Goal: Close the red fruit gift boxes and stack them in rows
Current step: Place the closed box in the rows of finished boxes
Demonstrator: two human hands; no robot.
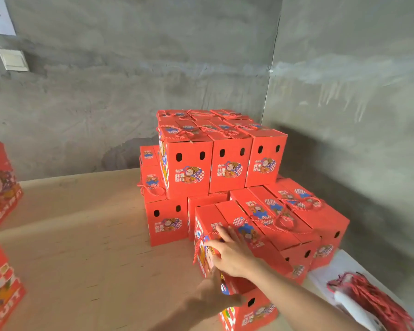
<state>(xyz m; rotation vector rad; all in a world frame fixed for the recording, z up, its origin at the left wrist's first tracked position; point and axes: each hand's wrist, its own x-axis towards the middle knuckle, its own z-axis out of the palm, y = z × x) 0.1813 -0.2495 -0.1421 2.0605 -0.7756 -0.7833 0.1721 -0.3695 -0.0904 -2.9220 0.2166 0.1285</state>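
Observation:
Closed red fruit gift boxes with rope handles stand stacked in rows in the corner: an upper row [230, 166] on a lower row [165, 223], and further low rows [318, 218] at the right. The nearest red box [258, 314] stands at the front of the stack, against its neighbours. My right hand [232, 254] rests flat on its top near the left edge, fingers spread and straight. My left hand [208, 297], blurred, presses against the box's left side low down, near its front corner.
The wooden table [81, 247] carries everything. Other red printed boxes [0, 187] lie at the left edge, with more below [0, 297]. A bundle of red cords [378, 299] lies on a white sheet at the right. Concrete walls [344, 91] close off the back and right.

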